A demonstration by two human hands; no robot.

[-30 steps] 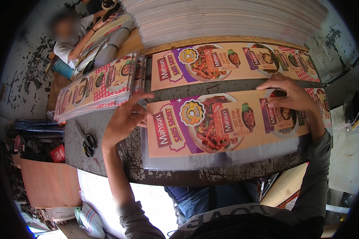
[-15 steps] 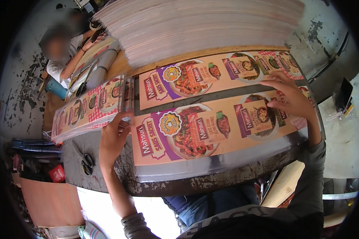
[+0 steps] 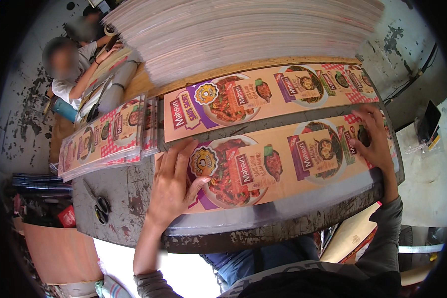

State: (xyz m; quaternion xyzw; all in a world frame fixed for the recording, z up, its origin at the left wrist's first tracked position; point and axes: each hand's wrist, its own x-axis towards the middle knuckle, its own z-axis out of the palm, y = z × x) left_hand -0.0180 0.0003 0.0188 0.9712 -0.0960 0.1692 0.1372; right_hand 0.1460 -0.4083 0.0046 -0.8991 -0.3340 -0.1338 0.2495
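A long orange printed card [image 3: 282,159] with food pictures lies before me, on top of clear plastic sleeves [image 3: 268,208] that stick out along its near edge. My left hand [image 3: 171,181] rests over the card's left end, fingers stretched out and thumb apart, hiding part of the print. At the card's right end, my right hand [image 3: 376,141] touches the surface with fingers spread and slightly bent. Neither hand grips anything visible. Behind, a second matching printed card [image 3: 260,107] lies roughly parallel, with a strip of dark table between the two.
Black-handled scissors [image 3: 102,208] lie on the worn table [image 3: 126,213] at left. Sleeved printed cards [image 3: 102,134] are piled at the back left. A tall stack of sleeved sheets [image 3: 243,35] stands behind. Two people work at the far left, one with an arm [image 3: 82,87] reaching forward.
My left hand has moved right, from beside the card's left edge onto its printed face. My right hand has slid right and a little nearer, toward the card's right end.
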